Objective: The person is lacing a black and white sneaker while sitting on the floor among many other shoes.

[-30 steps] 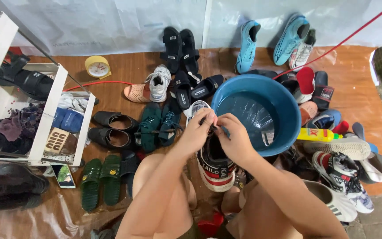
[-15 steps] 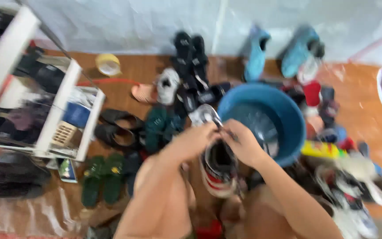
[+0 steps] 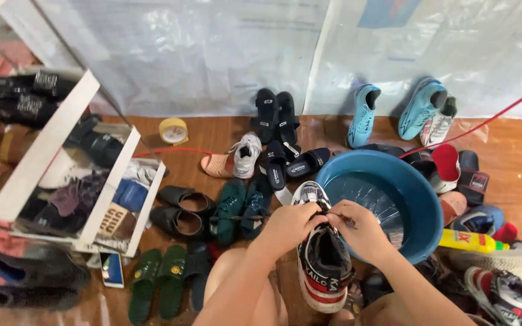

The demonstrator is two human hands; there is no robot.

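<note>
A sneaker [image 3: 322,256] in black, white and red is held low in the middle of the view, its toe pointing to 12 o'clock. The left hand [image 3: 289,225] is closed on the shoe's upper from 9 o'clock, and the right hand [image 3: 360,228] is pinched narrow at the lace area from 3 o'clock; a thin dark lace is stretched between the fingers. The shoe's upper looks like mesh, with a ribbed white and red sole edge.

Just at 2 o'clock of the sneaker a round blue plastic basin [image 3: 415,193] stands on the wooden floor [image 3: 212,136], its inside glossy. A yellow bottle [image 3: 469,241] lies at 3 o'clock beside the basin. At 9 o'clock dark green slippers [image 3: 243,208] and black leather shoes [image 3: 179,211] are laid side by side. Light blue studded boots [image 3: 364,115] are leaned against a plastic-sheeted wall at 12 o'clock, near black strapped sandals [image 3: 276,115]. A roll of yellow tape [image 3: 173,130] lies at 11 o'clock. A white shelf [image 3: 61,145] filled with shoes stands at 9 o'clock.
</note>
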